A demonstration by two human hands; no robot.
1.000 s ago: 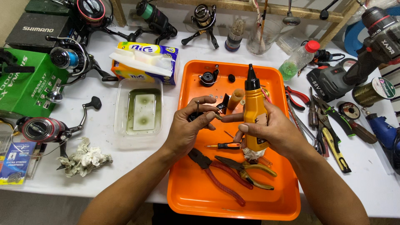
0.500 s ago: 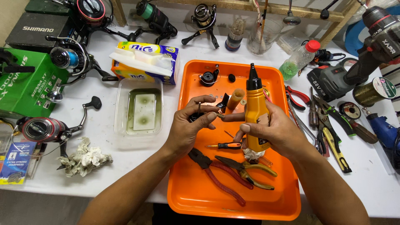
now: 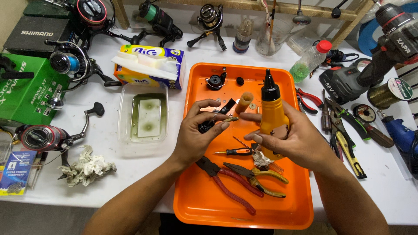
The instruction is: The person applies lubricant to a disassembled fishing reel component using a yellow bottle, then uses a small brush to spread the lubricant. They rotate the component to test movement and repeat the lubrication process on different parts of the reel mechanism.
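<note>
Now | left hand [image 3: 198, 137] pinches small brass part [image 3: 232, 119] | right hand [image 3: 292, 139] clamped around orange bottle [image 3: 272, 117] | both hands over orange tray [image 3: 296, 209], red pliers [image 3: 226, 182] near.

small brass-coloured threaded gear shaft [image 3: 232, 119]: short, thin, lying roughly level, pinched at one end by left hand fingertips, free end poking toward yellow bottle. floats above upper middle of orange plastic tray [image 3: 196, 204].

yellow-orange plastic squeeze bottle with black cone nozzle [image 3: 272, 117]: upright, cap on, nozzle pointing up, lower body wrapped by right hand. sits right of centre over same tray, just beside shaft tip, not touching as far as I can see.
</note>
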